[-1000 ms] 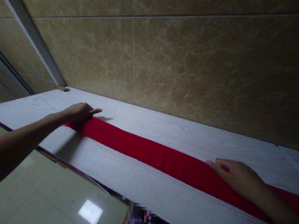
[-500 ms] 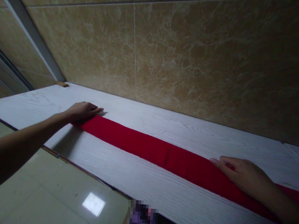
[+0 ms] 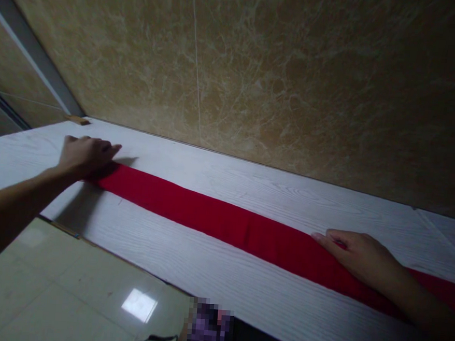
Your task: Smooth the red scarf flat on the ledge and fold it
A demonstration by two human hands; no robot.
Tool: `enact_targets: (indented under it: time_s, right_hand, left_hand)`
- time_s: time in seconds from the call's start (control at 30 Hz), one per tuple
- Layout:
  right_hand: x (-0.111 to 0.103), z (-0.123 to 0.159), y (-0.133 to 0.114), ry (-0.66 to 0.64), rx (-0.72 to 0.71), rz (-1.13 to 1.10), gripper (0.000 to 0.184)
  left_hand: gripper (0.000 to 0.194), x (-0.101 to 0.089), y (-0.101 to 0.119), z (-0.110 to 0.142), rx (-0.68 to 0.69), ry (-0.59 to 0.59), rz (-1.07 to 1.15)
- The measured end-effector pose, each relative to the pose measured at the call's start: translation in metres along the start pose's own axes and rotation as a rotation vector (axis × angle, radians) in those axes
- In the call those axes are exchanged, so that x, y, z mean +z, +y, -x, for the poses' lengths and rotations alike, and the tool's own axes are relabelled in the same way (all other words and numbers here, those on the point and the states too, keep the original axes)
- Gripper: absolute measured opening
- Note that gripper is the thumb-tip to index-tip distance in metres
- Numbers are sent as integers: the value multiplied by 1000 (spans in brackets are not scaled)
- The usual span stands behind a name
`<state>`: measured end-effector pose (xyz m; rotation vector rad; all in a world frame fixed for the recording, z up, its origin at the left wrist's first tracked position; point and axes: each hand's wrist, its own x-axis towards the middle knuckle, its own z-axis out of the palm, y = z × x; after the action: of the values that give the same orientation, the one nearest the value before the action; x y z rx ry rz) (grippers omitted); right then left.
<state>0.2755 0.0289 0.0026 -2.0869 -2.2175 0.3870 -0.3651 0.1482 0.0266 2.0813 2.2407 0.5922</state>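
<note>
Clearly, the long red cloth is the brightest thing here, lying flat on the white wood-grained desk as a narrow band that slants from the left of the frame, across the middle, down to the right edge. A faint crease runs across it just right of the centre.

The left hand is on the band's left end, in the left part of the frame, with its fingers bent and a shadow spreading below the wrist; whether it pinches the fabric or only presses it, I cannot tell. The right hand, at the lower right, rests on the cloth near its upper edge, fingers curled and thumb pointing left along it (a speck of red shows between thumb and forefinger). Its grip is hidden too, so I cannot say how firmly it has hold.

Behind the desk, a brown marbled tile wall fills the top of the frame. A grey post slants through the upper left, with a small brown block at its foot. Pale floor tiles show at the lower left, and a black strap curves along the bottom edge.
</note>
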Motion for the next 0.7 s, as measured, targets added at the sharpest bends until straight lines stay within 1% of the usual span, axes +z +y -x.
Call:
enact_targets:
  time_s: [0.07, 0.1, 0.13, 0.17, 0.23, 0.3, 0.37, 0.47, 0.6, 0.7]
  right_hand:
    - [0, 0, 0, 12, -7, -2, 58]
    - [1, 0, 0, 24, -10, -5, 59]
    - [1, 0, 0, 33, -13, -10, 60]
    - [1, 0, 0, 39, -16, -15, 61]
    - [0, 1, 0, 45, -25, -19, 61]
    - [0, 1, -1, 37, -24, -18, 60]
    - [-1, 2, -1, 24, -10, -16, 59]
    - [-1, 3, -2, 37, -23, -25, 58]
    - [-1, 4, -2, 67, -46, -32, 61]
    - [0, 4, -3, 82, -37, -26, 61]
  left_hand:
    - [96, -1, 10, 4, -72, 193, -98]
    - [98, -1, 16, 7, -84, 233, -132]
    - [99, 1, 22, 10, -52, 198, -131]
    - [98, 4, 28, 14, 0, 137, -115]
    - [97, 13, 36, 20, 98, -13, -83]
    - [94, 24, 39, 27, 116, -150, -57]
    - [93, 32, 38, 32, 94, -229, -39]
    - [90, 37, 36, 37, 104, -266, -65]
    - [77, 38, 32, 38, 156, -292, -173]
    - [73, 38, 31, 37, 166, -314, -218]
